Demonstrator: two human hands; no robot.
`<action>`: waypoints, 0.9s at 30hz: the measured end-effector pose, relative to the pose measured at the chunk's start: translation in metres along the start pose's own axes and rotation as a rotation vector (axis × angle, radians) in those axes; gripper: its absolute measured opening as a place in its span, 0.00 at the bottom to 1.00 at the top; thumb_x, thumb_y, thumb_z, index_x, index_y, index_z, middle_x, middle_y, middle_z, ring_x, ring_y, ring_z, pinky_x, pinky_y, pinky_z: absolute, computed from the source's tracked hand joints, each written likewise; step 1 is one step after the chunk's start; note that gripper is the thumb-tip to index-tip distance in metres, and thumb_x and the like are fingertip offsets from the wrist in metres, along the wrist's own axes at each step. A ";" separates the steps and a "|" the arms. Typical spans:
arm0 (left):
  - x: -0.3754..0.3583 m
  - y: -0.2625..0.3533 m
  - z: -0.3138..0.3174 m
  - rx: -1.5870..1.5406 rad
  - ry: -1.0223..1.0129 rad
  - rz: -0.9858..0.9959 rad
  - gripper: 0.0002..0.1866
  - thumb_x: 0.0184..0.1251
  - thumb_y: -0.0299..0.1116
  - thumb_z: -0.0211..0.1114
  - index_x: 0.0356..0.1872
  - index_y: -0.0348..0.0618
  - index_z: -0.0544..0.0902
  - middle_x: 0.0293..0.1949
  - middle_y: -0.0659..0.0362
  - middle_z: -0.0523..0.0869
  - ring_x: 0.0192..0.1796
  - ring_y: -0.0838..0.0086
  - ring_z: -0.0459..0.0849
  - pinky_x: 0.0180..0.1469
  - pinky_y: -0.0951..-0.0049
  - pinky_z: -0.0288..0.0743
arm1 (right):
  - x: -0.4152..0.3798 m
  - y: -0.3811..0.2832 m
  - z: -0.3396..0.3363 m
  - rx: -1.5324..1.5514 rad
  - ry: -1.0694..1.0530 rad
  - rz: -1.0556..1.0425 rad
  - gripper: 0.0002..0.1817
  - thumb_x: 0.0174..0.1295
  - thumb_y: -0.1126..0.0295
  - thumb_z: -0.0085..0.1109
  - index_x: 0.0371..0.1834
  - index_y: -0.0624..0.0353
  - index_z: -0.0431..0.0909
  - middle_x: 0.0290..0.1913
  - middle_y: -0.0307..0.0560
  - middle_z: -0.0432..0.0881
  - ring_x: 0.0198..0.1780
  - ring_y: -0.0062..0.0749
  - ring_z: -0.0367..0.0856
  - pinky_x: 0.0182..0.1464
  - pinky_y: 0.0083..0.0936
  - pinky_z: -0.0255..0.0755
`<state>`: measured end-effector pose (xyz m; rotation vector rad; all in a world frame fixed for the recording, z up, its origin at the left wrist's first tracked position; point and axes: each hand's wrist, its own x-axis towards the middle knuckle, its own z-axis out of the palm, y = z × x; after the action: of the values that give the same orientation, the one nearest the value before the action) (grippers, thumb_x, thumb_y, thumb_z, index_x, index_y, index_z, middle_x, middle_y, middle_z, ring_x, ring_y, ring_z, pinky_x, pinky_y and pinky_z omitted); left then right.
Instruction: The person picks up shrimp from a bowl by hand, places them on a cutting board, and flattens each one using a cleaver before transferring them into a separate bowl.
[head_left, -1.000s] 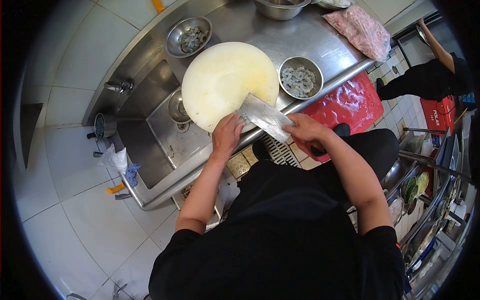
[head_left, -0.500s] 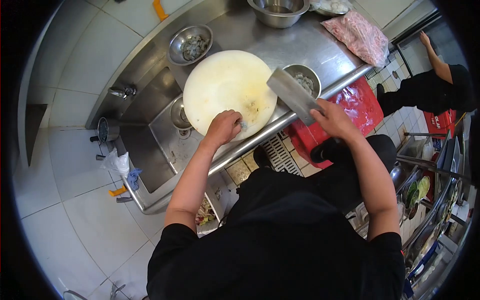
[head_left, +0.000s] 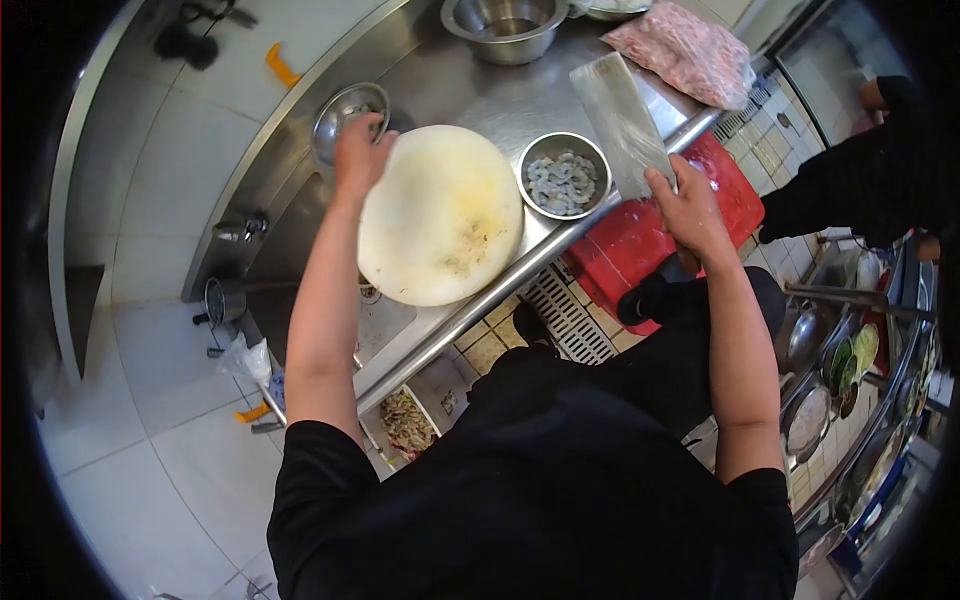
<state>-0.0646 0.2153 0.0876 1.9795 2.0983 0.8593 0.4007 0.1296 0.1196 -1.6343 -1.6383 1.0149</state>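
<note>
Holding a cleaver (head_left: 622,122), right hand's (head_left: 688,205) grip stays closed around its handle.

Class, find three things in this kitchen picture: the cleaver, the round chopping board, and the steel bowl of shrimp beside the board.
cleaver (head_left: 622,122), head view, middle of the flat blade.
round chopping board (head_left: 440,215), head view, centre of its pale top.
bowl of shrimp (head_left: 529,153), head view, left part of its steel rim.

Cutting board (head_left: 440,215) sits on the steel counter (head_left: 470,85), overhanging the sink (head_left: 300,240) on its left. 1 bowl of shrimp (head_left: 564,174) just right of the board, another bowl (head_left: 345,112) behind its left edge, under the left hand (head_left: 358,150). Large bowl (head_left: 505,25) and bagged meat (head_left: 685,52) at the back. Right hand (head_left: 690,205) holds the cleaver (head_left: 622,122) right of the shrimp bowl.
</note>
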 end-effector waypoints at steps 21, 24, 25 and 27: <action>-0.026 0.122 0.168 -0.162 -0.745 0.282 0.04 0.62 0.28 0.69 0.36 0.40 0.86 0.37 0.51 0.90 0.38 0.62 0.88 0.47 0.66 0.80 | 0.016 0.009 -0.010 0.015 0.118 0.042 0.19 0.69 0.57 0.60 0.40 0.67 0.76 0.31 0.67 0.80 0.36 0.58 0.83 0.42 0.45 0.74; -0.046 0.107 0.128 -0.512 -0.721 0.047 0.09 0.61 0.25 0.72 0.42 0.37 0.85 0.37 0.57 0.89 0.39 0.72 0.87 0.45 0.71 0.81 | 0.023 0.024 -0.001 0.021 0.105 0.030 0.19 0.68 0.57 0.60 0.41 0.67 0.76 0.30 0.66 0.80 0.36 0.57 0.83 0.43 0.46 0.74; -0.057 0.107 0.105 -0.625 -0.730 -0.096 0.09 0.63 0.23 0.71 0.42 0.35 0.84 0.37 0.58 0.88 0.40 0.74 0.87 0.45 0.72 0.82 | 0.024 0.025 0.001 0.023 0.086 0.011 0.18 0.69 0.58 0.60 0.42 0.67 0.76 0.29 0.63 0.80 0.33 0.52 0.83 0.40 0.43 0.74; -0.084 0.093 0.071 -0.741 -0.717 -0.253 0.08 0.64 0.22 0.70 0.42 0.33 0.83 0.38 0.60 0.87 0.40 0.77 0.86 0.45 0.74 0.82 | 0.024 0.018 0.006 0.023 0.050 -0.019 0.18 0.70 0.58 0.59 0.44 0.66 0.77 0.27 0.59 0.80 0.30 0.47 0.84 0.36 0.41 0.75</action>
<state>0.0606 0.1551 0.0495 1.3104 1.3096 0.6108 0.4041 0.1518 0.0986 -1.6132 -1.6013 0.9724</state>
